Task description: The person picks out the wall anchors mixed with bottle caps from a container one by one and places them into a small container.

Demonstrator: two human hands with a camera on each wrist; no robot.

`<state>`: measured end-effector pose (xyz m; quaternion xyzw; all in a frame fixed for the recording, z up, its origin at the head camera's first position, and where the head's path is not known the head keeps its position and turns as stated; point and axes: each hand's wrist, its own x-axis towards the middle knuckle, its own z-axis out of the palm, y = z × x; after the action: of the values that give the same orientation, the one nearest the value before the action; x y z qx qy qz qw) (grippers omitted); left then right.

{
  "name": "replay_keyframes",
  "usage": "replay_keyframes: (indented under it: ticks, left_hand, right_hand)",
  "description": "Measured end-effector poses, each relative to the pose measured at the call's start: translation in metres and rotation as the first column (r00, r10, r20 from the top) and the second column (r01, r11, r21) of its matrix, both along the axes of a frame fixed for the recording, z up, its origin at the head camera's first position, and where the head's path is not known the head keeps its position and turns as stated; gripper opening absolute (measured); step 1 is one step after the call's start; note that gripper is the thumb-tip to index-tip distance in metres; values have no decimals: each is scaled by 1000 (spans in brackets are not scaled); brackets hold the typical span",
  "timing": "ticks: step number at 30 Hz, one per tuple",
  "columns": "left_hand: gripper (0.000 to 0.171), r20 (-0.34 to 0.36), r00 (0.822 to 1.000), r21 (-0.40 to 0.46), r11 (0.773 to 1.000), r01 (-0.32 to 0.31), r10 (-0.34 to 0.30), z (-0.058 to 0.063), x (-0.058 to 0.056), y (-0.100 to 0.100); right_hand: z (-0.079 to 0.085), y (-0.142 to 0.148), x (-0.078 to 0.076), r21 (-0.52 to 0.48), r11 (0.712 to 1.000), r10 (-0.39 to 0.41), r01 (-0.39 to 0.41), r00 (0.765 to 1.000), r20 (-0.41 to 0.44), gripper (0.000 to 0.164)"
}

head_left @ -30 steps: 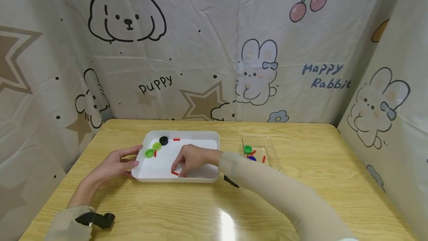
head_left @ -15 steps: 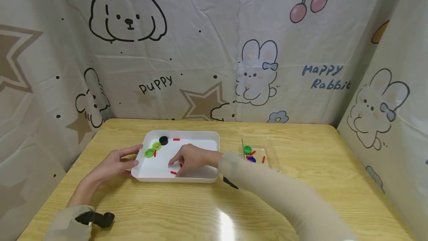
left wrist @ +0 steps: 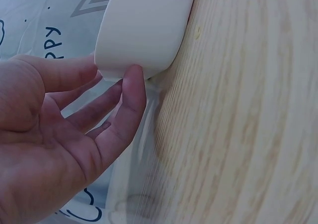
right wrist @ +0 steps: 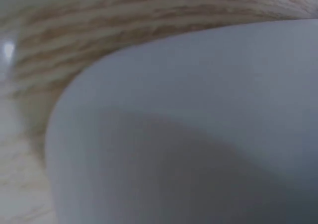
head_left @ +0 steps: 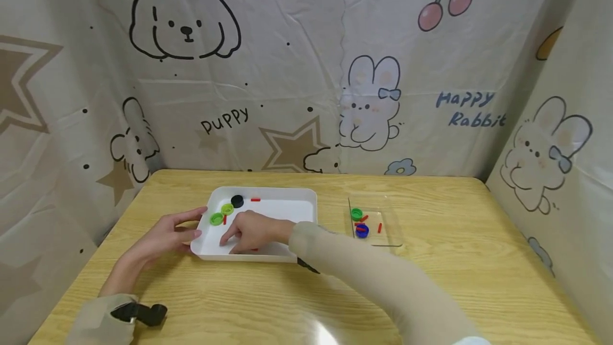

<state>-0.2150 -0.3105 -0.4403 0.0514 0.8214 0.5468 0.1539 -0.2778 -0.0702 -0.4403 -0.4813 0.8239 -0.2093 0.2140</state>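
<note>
In the head view, my left hand holds the left end of a shallow white tray, its thumb and forefinger at the rim. The left wrist view shows that hand's fingers around a tray corner. My right hand reaches into the tray, forefinger and thumb apart and pointing down at its floor near the front. Behind the thumb a red stick shows partly. Two green round caps and a black round cap lie at the tray's left, with red sticks nearby.
Right of the tray, a clear shallow box stands on the wooden table. It contains a green cap, a blue cap and several red sticks. A printed curtain hangs behind. My right forearm crosses the table's front.
My right hand has moved left inside the tray, its fingertips now left of where a red stick lay between them. My left hand stays on the tray's left end.
</note>
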Motion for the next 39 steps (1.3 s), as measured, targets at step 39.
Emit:
replay_keyframes:
  ticks: [39]
  left_hand:
    - [62, 22, 1000, 13, 1000, -19, 19, -3, 0, 0]
  right_hand:
    - [4, 64, -23, -50, 998, -31, 33, 998, 50, 30]
